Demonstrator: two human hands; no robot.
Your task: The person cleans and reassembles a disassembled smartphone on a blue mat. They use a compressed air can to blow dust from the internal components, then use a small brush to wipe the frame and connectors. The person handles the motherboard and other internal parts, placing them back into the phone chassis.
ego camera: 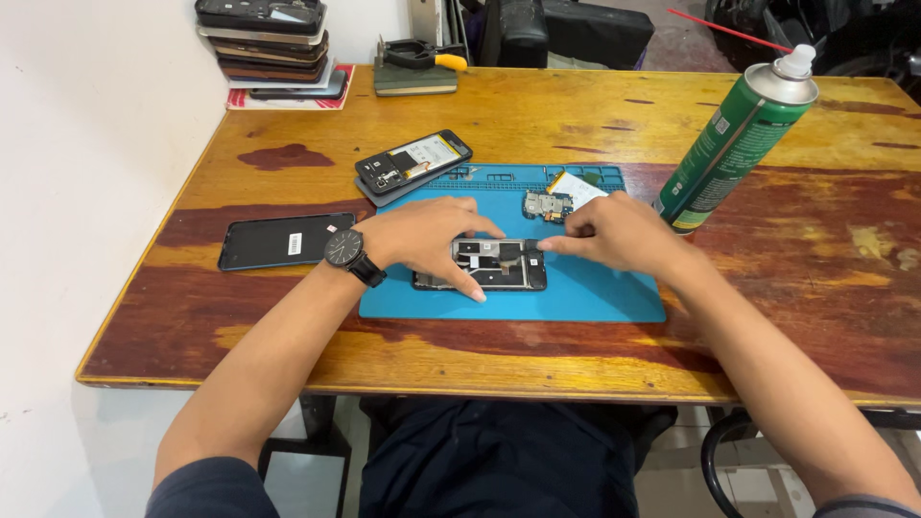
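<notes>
Right around the blue work mat point(595, 293) the wooden surface point(537, 115) is fairly crowded. A green spray can point(734, 134) with a white cap stands tilted just off the mat's right corner. At the mat's far edge lies a second phone point(414, 160) with its back off, resting on a grey cover, and beside it a small circuit board point(547, 204) sits next to a pale slip of paper. To the left, off the mat, a dark phone point(286, 240) lies flat, screen side up. Against the wall a stack of phones point(271, 43) is piled on a red-edged pad, with pliers point(422, 55) on a flat dark block next to it. None of this stands between the hands and their work.

The opened phone point(489, 265) lies flat on the mat, near its front edge, inner parts facing up. The left hand point(422, 235), a black wristwatch on its wrist, is spread over the phone's left end, fingers splayed and pressing down on it rather than closing into a grip. The right hand point(619, 232) comes in from the right, knuckles raised, fingertips pinched together at the phone's upper right corner; whether they grasp some small part there I cannot tell.
</notes>
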